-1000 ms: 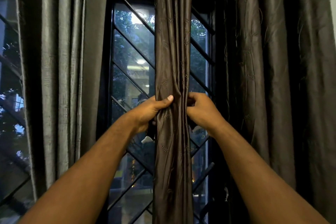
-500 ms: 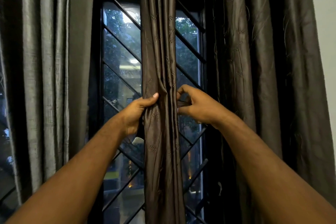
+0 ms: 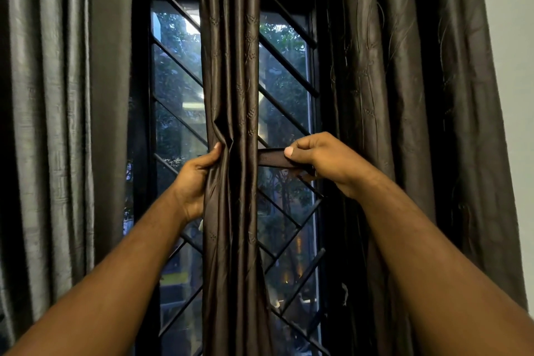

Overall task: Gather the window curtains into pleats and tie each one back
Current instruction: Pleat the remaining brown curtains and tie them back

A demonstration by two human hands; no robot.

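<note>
Head view. Holds the middle curtain (image 3: 231, 66), gathered into a narrow pleated column in front of the window grille (image 3: 179, 72), with the left hand (image 3: 199, 179): thumb pressed on the front folds, fingers wrapped behind and out of sight. Pinches a dark tie-back strap (image 3: 270, 157) in the right hand (image 3: 323, 162), thumb on top, fingers curled beneath. Draws it flat from the column's right edge toward the right curtain (image 3: 390, 95). Cannot tell where the strap is anchored, nor whether it passes behind the column.

Probably mid-tie: pleats gathered, strap not yet closed round them.

Could lose the pleats by easing the left grip while bringing the strap round. Looks slick, this cloth, and likely to slide and fan out. Could catch only the front folds by wrapping too shallow, leaving the back ones free. Could drag the column sideways by pulling hard on the strap. Could twist the strap, or drop it from so small a pinch. Could snag on the grille bars just behind.

Also left to tie, apparently: the grey curtain (image 3: 52, 124) at far left, hanging loose.
</note>
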